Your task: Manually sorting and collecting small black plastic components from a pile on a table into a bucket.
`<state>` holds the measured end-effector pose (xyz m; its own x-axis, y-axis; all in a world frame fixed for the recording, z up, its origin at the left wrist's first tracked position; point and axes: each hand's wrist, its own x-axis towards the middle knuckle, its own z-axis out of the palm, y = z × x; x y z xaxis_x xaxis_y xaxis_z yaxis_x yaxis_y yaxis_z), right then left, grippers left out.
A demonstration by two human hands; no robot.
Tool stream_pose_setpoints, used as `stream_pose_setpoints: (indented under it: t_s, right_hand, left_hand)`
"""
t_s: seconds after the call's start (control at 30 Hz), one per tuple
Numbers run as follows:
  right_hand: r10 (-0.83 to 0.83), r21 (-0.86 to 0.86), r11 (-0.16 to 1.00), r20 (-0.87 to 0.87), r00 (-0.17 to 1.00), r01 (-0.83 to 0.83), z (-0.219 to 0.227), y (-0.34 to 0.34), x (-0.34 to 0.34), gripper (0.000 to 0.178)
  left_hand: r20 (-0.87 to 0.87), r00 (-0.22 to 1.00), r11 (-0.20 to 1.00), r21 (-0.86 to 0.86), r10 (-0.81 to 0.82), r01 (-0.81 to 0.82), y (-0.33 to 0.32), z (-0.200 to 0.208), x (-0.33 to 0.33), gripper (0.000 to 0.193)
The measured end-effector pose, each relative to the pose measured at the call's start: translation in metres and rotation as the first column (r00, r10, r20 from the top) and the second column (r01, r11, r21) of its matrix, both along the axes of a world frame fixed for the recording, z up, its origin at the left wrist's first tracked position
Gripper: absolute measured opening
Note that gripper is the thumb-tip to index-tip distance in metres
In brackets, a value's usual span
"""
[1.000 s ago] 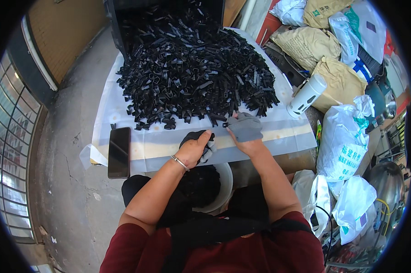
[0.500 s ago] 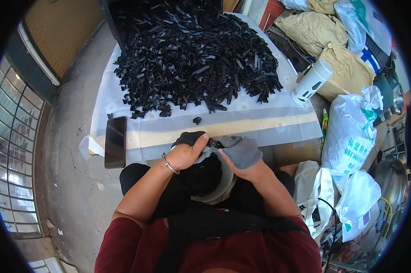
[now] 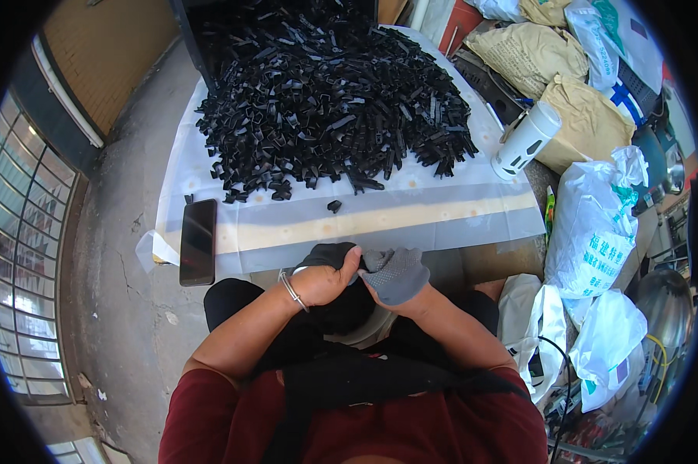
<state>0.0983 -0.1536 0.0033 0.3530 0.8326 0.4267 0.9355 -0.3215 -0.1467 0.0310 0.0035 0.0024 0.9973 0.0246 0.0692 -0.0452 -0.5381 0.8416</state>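
Observation:
My left hand [image 3: 325, 275], in a dark glove that leaves the thumb bare, is closed above a pale bucket [image 3: 381, 325] between my knees. Against it presses my right hand [image 3: 397, 277], in a grey dotted glove, its fingers curled inward. Whatever the two hands grip is hidden where they meet. Dark contents [image 3: 347, 313] show in the bucket under my wrists. Beyond my hands, one loose black plastic piece [image 3: 334, 206] lies on the covered table, in front of a large heap of similar black plastic pieces [image 3: 325, 116].
A phone [image 3: 198, 242] lies at the left of the table's white plastic cover [image 3: 472, 203]. At the table's right edge stands a white bottle [image 3: 526, 141]. Filled sacks [image 3: 592, 224] crowd the right side. A barred window [image 3: 24, 255] is at the left.
Both hands have dropped slightly toward the bucket and drawn closer together. A small black plastic piece that showed between them is now out of sight.

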Motion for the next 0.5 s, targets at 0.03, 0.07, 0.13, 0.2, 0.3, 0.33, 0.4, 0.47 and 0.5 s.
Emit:
stream_pose_setpoints:
  t_s: [0.03, 0.07, 0.13, 0.2, 0.3, 0.33, 0.4, 0.47, 0.5]
  right_hand:
    - [0.0, -0.003, 1.0, 0.0, 1.0, 0.0, -0.002, 0.0, 0.001, 0.021]
    - [0.035, 0.081, 0.997, -0.191, 0.981, -0.02, -0.004, 0.0, 0.001, 0.023]
    - [0.087, 0.167, 0.986, -0.369, 0.925, -0.026, 0.0, 0.0, 0.005, 0.025]
    - [-0.033, -0.074, 0.997, -0.354, 0.935, 0.008, 0.019, 0.007, 0.027, 0.026]
    - [-0.3, -0.191, 0.945, -0.194, 0.934, 0.264, 0.009, 0.03, 0.074, 0.027]
    - [-0.348, -0.178, 0.928, -0.101, 0.932, 0.327, 0.009, 0.038, 0.086, 0.027]
    - [-0.372, -0.24, 0.911, -0.127, 0.92, 0.335, 0.008, 0.054, 0.101, 0.026]
    - [-0.397, -0.302, 0.891, -0.155, 0.905, 0.339, 0.004, 0.061, 0.104, 0.026]
    - [-0.422, -0.277, 0.89, -0.197, 0.885, 0.363, 0.001, 0.064, 0.105, 0.026]
  left_hand:
    - [0.002, 1.0, 1.0, -0.011, -0.012, 0.012, 0.004, -0.005, 0.0, 0.043]
    - [0.005, 1.0, 0.999, -0.023, -0.023, 0.023, 0.009, -0.008, -0.001, 0.047]
    - [-0.27, 0.945, 0.969, -0.114, 0.183, -0.22, 0.022, -0.013, -0.004, 0.058]
    - [-0.449, 0.869, 0.915, -0.226, 0.207, -0.335, 0.041, -0.03, -0.004, 0.045]
    - [-0.369, 0.929, 0.358, -0.865, 0.018, -0.351, 0.04, -0.024, -0.004, 0.029]
    - [-0.368, 0.93, 0.358, -0.866, 0.017, -0.349, 0.04, -0.022, -0.001, 0.029]
    - [-0.355, 0.934, 0.259, -0.907, -0.046, -0.333, 0.041, -0.018, 0.001, 0.02]
    - [-0.345, 0.938, 0.266, -0.908, -0.041, -0.323, 0.043, -0.017, 0.0, 0.018]
    - [-0.33, 0.943, 0.272, -0.911, -0.033, -0.309, 0.044, -0.017, -0.001, 0.017]
